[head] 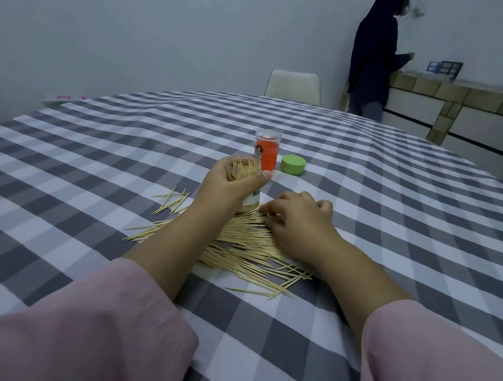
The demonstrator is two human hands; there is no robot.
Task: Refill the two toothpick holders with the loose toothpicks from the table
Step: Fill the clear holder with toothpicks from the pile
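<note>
Toothpicks [239, 244] lie loose in a wide, pale heap on the table [395, 210], which is covered in a grey and white checked cloth. The heap sits close in front of me, between my two forearms, with a few strays scattered off to its left.

My left hand [229, 185] grasps a clear toothpick holder [246, 179], fingers and thumb wrapped around its upper part. The holder stands upright at the far edge of the heap, its base touching or just above the sticks; I cannot tell which. Its top is open, and a bundle of toothpicks shows inside, pointing up.

My right hand [299, 222] rests palm down on the right side of the heap. Its fingers are curled down onto the sticks, the fingertips gathering or pinching a few at the heap's far edge.

Just behind my left hand stands the second holder [266, 150], clear plastic with an orange insert and a small label, upright. Beside it on the right lies a round green lid [293, 164], flat on the cloth.

Both my sleeves [77, 327] are pale pink.

Beyond the table stands a white chair [294, 85]. At the far right, a person in dark clothes [373, 57] stands at a counter [468, 97].
</note>
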